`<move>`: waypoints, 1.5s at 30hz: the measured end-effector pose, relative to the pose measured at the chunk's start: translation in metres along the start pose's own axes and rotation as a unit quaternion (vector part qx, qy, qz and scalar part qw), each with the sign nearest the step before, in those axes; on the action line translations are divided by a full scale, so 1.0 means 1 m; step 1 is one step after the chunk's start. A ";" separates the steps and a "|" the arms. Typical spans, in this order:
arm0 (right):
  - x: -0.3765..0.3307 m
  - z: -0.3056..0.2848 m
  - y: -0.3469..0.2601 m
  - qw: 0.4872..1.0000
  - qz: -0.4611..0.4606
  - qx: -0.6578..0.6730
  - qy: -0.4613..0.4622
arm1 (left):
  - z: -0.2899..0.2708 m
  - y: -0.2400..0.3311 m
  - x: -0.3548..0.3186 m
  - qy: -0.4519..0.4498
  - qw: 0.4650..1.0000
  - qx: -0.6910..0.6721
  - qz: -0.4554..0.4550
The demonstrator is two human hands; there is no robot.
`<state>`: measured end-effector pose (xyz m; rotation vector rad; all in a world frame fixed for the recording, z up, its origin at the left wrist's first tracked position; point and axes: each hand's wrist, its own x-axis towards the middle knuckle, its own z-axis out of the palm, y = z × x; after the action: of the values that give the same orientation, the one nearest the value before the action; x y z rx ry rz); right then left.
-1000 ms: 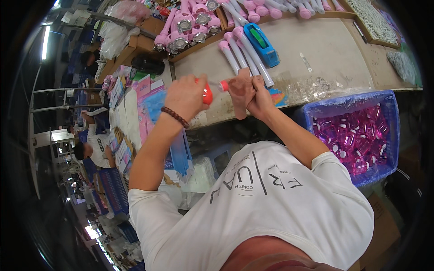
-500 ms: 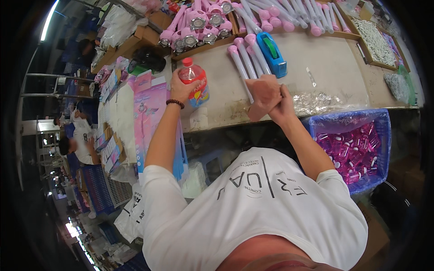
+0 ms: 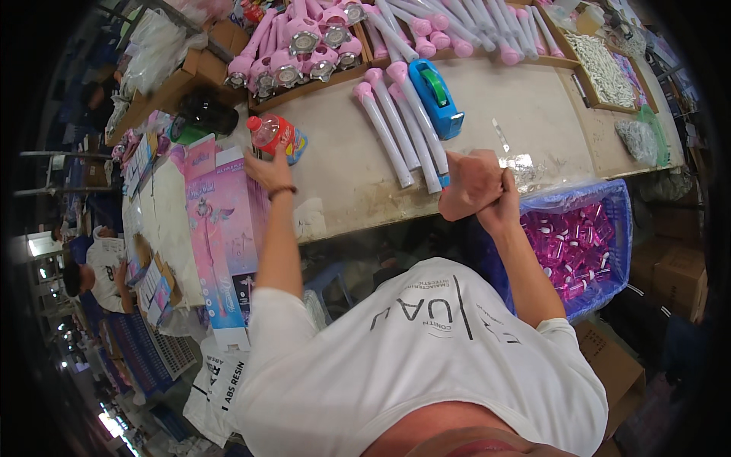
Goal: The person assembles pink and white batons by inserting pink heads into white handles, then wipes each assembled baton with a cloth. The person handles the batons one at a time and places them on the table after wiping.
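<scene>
A bottle with a red cap and a red, yellow and blue label stands at the left end of the worktable. Just in front of it is my left hand, thumb and fingers apart, with the thumb at the bottle's near side. Whether it still touches the bottle is hard to make out. My right hand is closed on a crumpled pinkish-brown piece at the table's front edge; its material is unclear. Beside that piece lie several white tubes with pink ends and a blue tape dispenser.
Open boxes of pink wand heads and pale tubes line the back. A tray of small white parts stands at back right. A blue crate holds pink bottles. Printed pink packaging lies left; another person is farther off.
The bottle now stands farther left and back, and my left hand's grip round it has loosened. My right hand still holds the pinkish-brown piece. The whole view has shifted.
</scene>
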<state>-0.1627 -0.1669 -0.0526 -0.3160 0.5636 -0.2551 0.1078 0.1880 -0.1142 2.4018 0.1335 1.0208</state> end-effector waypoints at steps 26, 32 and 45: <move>0.015 0.030 -0.011 0.996 -0.083 0.010 -0.044 | -0.075 0.150 -0.068 -0.560 0.676 -0.434 -0.204; 0.011 0.043 0.021 0.977 -0.146 -0.111 -0.111 | -0.138 0.135 -0.098 -0.719 0.655 -0.214 -0.095; 0.002 0.082 -0.022 0.602 -0.148 -0.609 -0.495 | -0.179 0.199 -0.094 -0.669 0.717 -0.156 0.120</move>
<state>-0.1190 -0.1700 0.0201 -1.7879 -0.5726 0.0715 -0.1058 0.0669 0.0285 2.2505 -0.8025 -0.7482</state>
